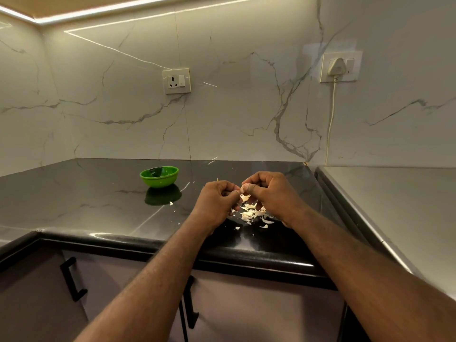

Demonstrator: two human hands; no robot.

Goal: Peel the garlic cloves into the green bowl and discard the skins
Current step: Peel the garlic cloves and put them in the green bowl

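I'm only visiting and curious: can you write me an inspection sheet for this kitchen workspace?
Surface: glossy black counter, reflective.
Job's things: green bowl upright, left of the hands, contents unclear; garlic clove held above the counter.
Clutter: pile of garlic skins beneath the hands; stray flakes near the bowl.
Hands: left hand and right hand both pinch the clove.
Cables: white cable hangs from a plug down the wall, apart from the work.
Surroundings: unused socket; cabinet doors with black handles below.

warm strip light overhead; glare streaks on glossy counter; wide-angle bending at edges.
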